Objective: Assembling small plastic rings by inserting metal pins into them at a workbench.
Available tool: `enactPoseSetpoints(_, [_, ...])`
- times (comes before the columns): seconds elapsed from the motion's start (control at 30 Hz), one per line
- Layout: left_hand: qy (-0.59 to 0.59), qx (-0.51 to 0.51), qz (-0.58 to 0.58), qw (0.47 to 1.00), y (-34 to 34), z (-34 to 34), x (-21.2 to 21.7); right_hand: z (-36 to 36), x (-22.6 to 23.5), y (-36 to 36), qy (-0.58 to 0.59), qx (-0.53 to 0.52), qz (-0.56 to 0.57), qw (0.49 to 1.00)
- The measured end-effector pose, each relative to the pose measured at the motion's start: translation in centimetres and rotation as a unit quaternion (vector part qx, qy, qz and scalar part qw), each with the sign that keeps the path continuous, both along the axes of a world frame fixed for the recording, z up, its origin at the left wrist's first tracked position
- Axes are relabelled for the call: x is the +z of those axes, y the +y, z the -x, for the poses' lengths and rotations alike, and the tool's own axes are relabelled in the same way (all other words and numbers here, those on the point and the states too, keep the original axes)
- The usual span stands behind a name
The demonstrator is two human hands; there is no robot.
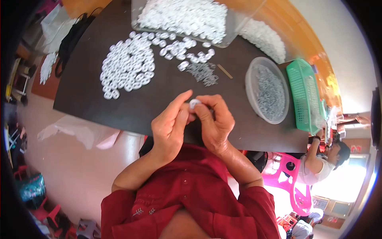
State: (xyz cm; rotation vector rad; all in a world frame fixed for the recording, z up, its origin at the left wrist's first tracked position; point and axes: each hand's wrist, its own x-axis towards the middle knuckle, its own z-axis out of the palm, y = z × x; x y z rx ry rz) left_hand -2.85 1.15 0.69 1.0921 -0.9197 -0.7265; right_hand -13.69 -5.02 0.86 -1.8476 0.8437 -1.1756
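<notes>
Over the near part of the dark table, my two hands meet around a small white plastic piece (194, 103). My right hand (216, 124) pinches it between thumb and bent forefinger. My left hand (168, 129) supports it from the other side with curled fingers, its forefinger raised. The left fingertips are partly hidden behind the right thumb. Beyond my hands lies a heap of small grey metal pins or screws (203, 73). Several loose white oval pieces (175, 48) are scattered past it, and a wide spread of similar pieces (128, 63) covers the table at left.
A clear tray (232, 40) heaped with white parts stands at the far edge, a second white heap (264, 38) beside it. To the right are a translucent bowl (250, 89) of grey metal bits and a green basket (302, 95). A thin stick (225, 71) lies nearby. Another person (322, 161) is at right.
</notes>
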Motion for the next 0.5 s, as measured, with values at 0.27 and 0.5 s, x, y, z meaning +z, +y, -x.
enactPoseSetpoints(0.27, [-0.315, -0.038, 0.094, 0.944, -0.1, -2.8, 4.6, 3.7, 4.9, -5.5, 0.06, -0.111, 0.076, 0.989])
enactPoseSetpoints(0.5, [-0.275, -0.112, 0.047, 0.954, 0.2, -2.3, 4.2, 8.1, 12.6, -24.6, 0.087, -0.264, 0.194, 0.941])
